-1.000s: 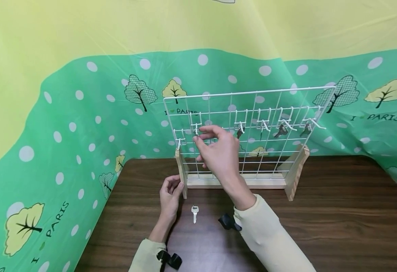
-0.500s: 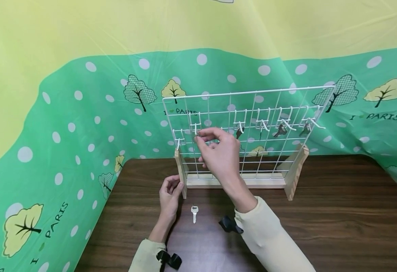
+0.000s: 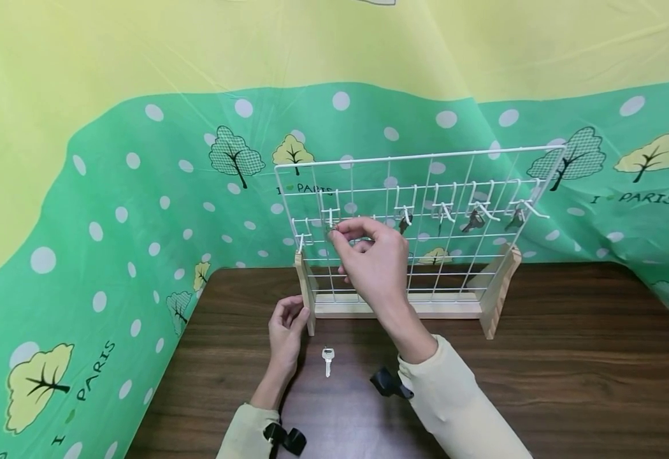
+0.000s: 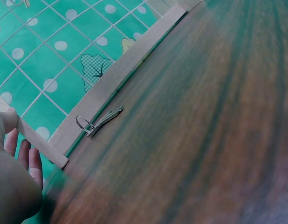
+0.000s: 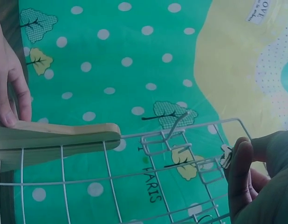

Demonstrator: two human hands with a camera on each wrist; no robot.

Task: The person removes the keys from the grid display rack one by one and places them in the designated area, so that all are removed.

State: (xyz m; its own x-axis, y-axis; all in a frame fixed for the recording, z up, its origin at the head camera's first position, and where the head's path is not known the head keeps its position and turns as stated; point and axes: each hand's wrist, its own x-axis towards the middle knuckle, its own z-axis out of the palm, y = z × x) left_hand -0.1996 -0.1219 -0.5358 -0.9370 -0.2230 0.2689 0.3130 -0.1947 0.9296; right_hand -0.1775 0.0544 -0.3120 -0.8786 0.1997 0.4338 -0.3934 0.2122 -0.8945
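My right hand (image 3: 374, 261) is raised before the left half of a white wire grid rack (image 3: 420, 155), thumb and forefinger pinched together at the hook (image 3: 330, 217) second from the left. A small metal key (image 5: 225, 156), mostly hidden, shows at those fingertips in the right wrist view. Low at the rack's left end, my left hand (image 3: 285, 331) holds the wooden side leg (image 3: 306, 287) between thumb and fingers. On the table in front of the rack lies a silver key (image 3: 327, 361) with a ring (image 4: 83, 123) through its head.
Several keys hang on the hooks toward the right, among them a dark key (image 3: 474, 220). The leftmost hook (image 3: 302, 241) sits lower, by the wooden leg. A patterned green and yellow cloth (image 3: 139, 255) rises behind the brown wooden table (image 3: 569, 357).
My right hand has shifted slightly down and to the right, its fingertips staying near the same hook. The left hand and the key on the table have not moved.
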